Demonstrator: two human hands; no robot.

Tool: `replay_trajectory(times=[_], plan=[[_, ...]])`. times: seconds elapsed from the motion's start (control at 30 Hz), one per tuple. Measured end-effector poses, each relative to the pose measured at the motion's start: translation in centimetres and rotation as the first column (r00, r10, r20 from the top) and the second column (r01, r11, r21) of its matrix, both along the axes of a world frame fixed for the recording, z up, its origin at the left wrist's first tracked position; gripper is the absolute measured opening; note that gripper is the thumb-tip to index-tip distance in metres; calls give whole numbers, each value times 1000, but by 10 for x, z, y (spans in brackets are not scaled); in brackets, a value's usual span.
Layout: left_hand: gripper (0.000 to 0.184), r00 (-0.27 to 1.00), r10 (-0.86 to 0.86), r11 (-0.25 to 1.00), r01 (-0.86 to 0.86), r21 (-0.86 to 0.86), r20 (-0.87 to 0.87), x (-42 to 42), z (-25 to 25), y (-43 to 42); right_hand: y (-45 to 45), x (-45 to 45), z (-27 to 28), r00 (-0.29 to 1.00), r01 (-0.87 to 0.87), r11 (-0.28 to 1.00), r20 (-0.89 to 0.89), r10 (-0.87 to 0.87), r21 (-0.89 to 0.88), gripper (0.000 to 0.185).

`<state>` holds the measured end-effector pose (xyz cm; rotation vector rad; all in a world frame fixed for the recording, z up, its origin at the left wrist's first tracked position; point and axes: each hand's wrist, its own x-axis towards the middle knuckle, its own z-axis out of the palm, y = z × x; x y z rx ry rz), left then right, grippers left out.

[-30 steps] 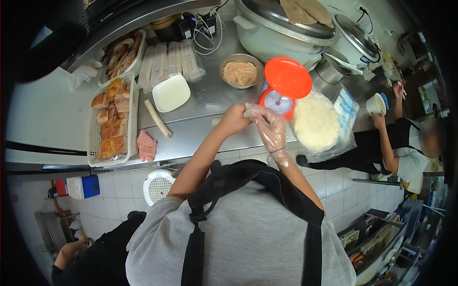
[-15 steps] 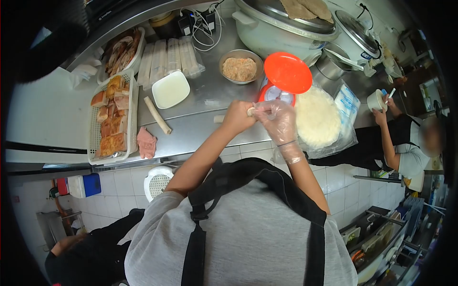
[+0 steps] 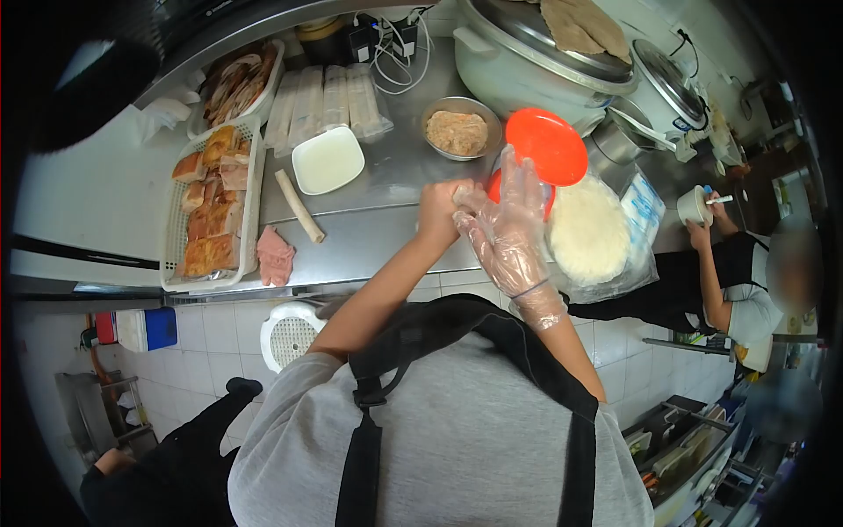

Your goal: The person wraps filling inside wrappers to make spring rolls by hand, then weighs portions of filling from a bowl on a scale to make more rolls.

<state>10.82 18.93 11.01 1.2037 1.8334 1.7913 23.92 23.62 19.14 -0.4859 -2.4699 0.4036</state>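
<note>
My bare left hand (image 3: 442,211) is closed in a fist over the steel counter. A pale dough-like piece shows only slightly at its thumb side; the fingers hide most of it. My right hand (image 3: 512,230), in a clear plastic glove, has its fingers stretched out, and its thumb side touches the left fist. Just beyond the gloved hand is a red scale (image 3: 494,186) with a red plate (image 3: 546,147) on top. To its right lies a flat white round mass (image 3: 588,230) on clear plastic. A long pale stick (image 3: 299,207) rests on the counter at left.
A metal bowl (image 3: 496,132) holds a tan, shredded-looking filling. Near it are a white dish (image 3: 327,162), bagged pale sticks (image 3: 320,101), a basket (image 3: 167,237) of browned slabs and a pink piece (image 3: 275,256). Large lidded pots (image 3: 492,70) stand behind. A co-worker (image 3: 746,263) holds a bowl at right.
My right hand's fingers have gone from pinching at the left fist to stretched out. The pale piece beside my left wrist no longer shows. The counter sits slightly farther right in view.
</note>
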Motion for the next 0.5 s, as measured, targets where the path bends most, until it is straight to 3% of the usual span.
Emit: replay_trajectory(times=[0.07,0.17,0.3,0.4,0.47,0.5], plan=[[16,999,33,994,-33,-100,3,-5,3,-4,-4,-3,3,1000,-1,1000,-5,1,-11,29],[17,998,14,999,-10,-52,64,-5,12,-8,-11,-6,13,999,13,1000,50,-12,-4,31],[16,994,-34,999,37,27,-102,-18,0,-16,-17,-17,30,962,-23,997,272,1,76,36],[16,993,-63,998,64,8,-96,-24,-3,-24,-14,-30,33,929,-106,991,364,69,83,38],[17,998,-56,998,56,26,-1,-22,3,-38,-7,-39,33,898,-205,979,397,190,-7,37],[16,999,-10,998,12,56,-39,-21,6,-46,-2,-43,32,875,-261,964,408,260,-54,36]])
